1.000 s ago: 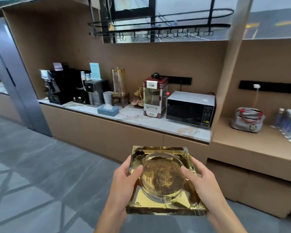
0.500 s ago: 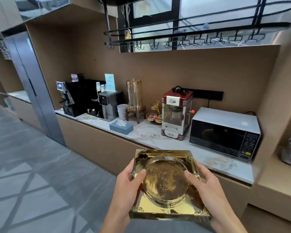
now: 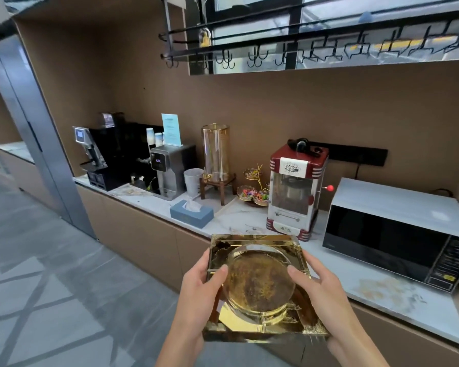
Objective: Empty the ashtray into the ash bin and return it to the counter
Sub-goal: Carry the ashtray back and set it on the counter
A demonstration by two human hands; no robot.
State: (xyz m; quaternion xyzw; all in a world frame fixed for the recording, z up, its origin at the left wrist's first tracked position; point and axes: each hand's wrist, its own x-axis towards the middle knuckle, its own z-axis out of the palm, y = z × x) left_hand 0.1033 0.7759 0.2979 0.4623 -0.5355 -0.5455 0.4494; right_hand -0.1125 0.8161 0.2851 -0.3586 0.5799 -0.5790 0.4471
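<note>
While both hands [image 3: 196, 292] [image 3: 326, 292] clasp the ashtray [image 3: 260, 284], bowl apparently emptied, counter [image 3: 249, 221] near; only setting down seems left.

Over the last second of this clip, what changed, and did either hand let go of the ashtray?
The person walked closer to the counter; the popcorn machine and microwave now loom nearer, and the shelf with the bag and bottles has left view. Neither hand let go: left hand and right hand hold the same two-sided grip on the ashtray, bowl up.
</note>
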